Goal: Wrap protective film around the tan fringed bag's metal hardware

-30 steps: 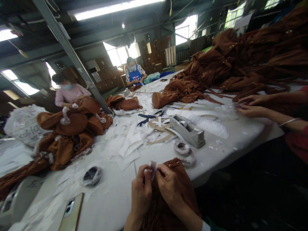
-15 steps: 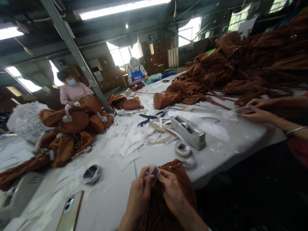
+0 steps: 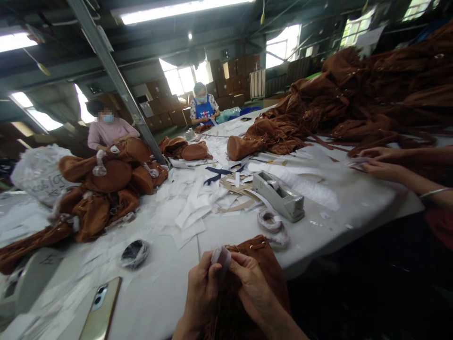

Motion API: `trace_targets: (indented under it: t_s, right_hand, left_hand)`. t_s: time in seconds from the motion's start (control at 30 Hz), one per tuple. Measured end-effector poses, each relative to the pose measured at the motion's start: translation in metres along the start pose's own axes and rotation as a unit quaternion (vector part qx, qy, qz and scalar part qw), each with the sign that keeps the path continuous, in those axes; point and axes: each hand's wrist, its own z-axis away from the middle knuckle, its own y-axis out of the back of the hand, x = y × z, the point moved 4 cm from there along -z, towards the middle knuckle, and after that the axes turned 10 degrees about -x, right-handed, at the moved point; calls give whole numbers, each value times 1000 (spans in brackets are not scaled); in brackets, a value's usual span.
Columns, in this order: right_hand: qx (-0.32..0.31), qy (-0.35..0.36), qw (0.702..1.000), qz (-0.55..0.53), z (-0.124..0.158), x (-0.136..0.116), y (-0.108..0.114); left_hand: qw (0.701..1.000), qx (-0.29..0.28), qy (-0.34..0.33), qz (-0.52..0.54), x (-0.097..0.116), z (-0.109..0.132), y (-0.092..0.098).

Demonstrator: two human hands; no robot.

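Note:
A brown suede bag [image 3: 264, 264] lies at the near edge of the white table [image 3: 170, 293], under my hands. My left hand [image 3: 201, 293] and my right hand [image 3: 252, 288] meet above it, fingers pinched on a small pale strip of wrapping [image 3: 221, 257] that stands up between them. The bag's fringe hangs down below my wrists and is partly hidden.
A grey tape dispenser [image 3: 281, 194] and a tape coil [image 3: 271, 221] sit beyond the bag. A phone [image 3: 101, 307] and a dark roll [image 3: 135, 252] lie left. White paper strips [image 3: 191, 208] litter the table. Brown bags pile left [image 3: 102, 189] and right [image 3: 371, 94]. A co-worker's hands [image 3: 378, 163] work at right; two more people sit behind.
My hands have stayed together over the bag, turning the pale strip slightly between the fingers. The co-worker's hands at right shifted a little. The view drifted slightly.

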Motion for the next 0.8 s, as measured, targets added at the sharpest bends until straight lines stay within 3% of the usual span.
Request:
trace_targets:
  t_s: [0.17,0.33,0.47,0.6,0.7,0.8]
  right_hand:
    - [31,11,999,-3,0,-2,2]
    - [40,11,999,-13,4,2,6]
    - [12,-7,1000,2,5,8,5]
    - [-25,-23,999,38,2,10,3]
    - [-21,-34,984,171,2,4,7]
    - [46,43,921,385,6,-15,11]
  left_hand:
    - [998,-38,31,25,5,-5,1]
    - [993,-103,-12,63,0,-6,0]
    - [995,-76,-31,54,-14,1,0]
    - [996,-57,5,69,-23,4,1]
    - [991,-69,27,110,-25,1,5]
    - [987,-51,45,142,-26,-1,14]
